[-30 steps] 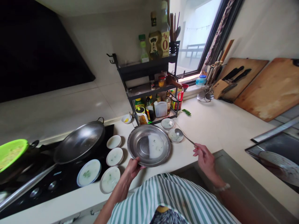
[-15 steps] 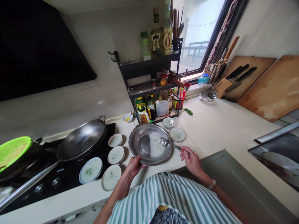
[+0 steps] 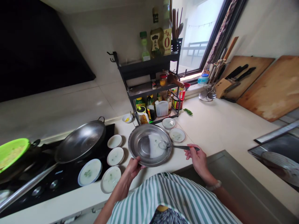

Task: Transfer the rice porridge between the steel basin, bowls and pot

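A wide steel basin with a little white liquid in it sits on the counter in front of me. My left hand grips its near rim. My right hand is closed on the handle of a metal spoon, whose bowl dips into the white liquid at the basin's right side. Two small white dishes holding pale liquid stand just right of the basin. Several more filled dishes lie to its left, on and beside the black stove.
An empty steel wok rests on the stove, with a green colander at far left. A black spice rack stands behind the basin. Cutting boards and a knife block line the right wall; a sink lies at right.
My right hand carried the spoon from the small dish on the right into the basin, then lowered its bowl into the white liquid. My left hand kept its hold on the rim.
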Demonstrator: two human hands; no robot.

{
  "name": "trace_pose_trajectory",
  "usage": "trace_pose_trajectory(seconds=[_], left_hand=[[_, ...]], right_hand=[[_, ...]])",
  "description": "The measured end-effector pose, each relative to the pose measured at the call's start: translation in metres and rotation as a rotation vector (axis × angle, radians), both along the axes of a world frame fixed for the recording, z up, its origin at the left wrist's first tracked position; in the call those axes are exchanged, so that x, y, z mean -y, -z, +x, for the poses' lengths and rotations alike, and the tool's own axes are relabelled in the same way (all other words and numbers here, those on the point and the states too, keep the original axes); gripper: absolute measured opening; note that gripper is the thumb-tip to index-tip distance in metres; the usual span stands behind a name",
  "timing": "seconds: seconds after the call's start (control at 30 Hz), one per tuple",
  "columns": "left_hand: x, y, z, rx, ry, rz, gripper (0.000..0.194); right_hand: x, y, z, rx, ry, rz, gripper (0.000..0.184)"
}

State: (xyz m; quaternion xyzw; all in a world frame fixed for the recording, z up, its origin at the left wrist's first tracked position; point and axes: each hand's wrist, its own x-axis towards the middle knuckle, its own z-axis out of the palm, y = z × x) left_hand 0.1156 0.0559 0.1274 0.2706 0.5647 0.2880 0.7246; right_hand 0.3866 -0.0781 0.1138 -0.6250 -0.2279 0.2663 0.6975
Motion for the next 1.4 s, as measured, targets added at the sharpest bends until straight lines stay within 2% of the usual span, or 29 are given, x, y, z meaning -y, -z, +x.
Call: trace_pose_trajectory(seconds=[0.2, 0.5, 0.67, 0.83, 0.93, 1.03, 1.13, 1.27, 1.4], left_hand=[[-0.001, 0.002, -0.001, 0.004, 0.001, 0.004, 0.019], [-0.001, 0.003, -0.001, 0.027, 0.017, 0.004, 0.02], [-0.001, 0.005, -0.001, 0.027, -0.002, 0.004, 0.019], [-0.001, 0.005, -0.001, 0.042, 0.004, 0.007, 0.018], [0.0, 0.004, 0.0, 0.036, -0.001, 0.003, 0.019], [0.001, 0.003, 0.0, 0.029, -0.001, 0.001, 0.019], [0.001, 0.003, 0.001, 0.023, 0.003, 0.005, 0.018], [0.002, 0.002, 0.001, 0.014, 0.002, 0.013, 0.02], [0.003, 0.0, 0.001, 0.008, 0.0, 0.019, 0.018]], right_hand=[[-0.001, -0.009, 0.0, -0.043, 0.032, 0.032, 0.04], [0.0, -0.006, 0.004, -0.074, 0.045, 0.051, 0.037], [0.0, -0.018, 0.011, -0.129, 0.107, 0.101, 0.029], [0.003, -0.028, 0.032, -0.116, 0.187, 0.174, 0.023], [0.008, -0.023, 0.046, -0.004, 0.233, 0.17, 0.022], [0.015, -0.015, 0.054, 0.205, 0.218, 0.09, 0.024], [0.023, -0.012, 0.052, 0.461, 0.134, 0.017, 0.024], [0.035, -0.016, 0.047, 0.785, -0.014, 0.058, 0.023], [0.042, -0.014, 0.047, 0.903, -0.124, 0.115, 0.026]])
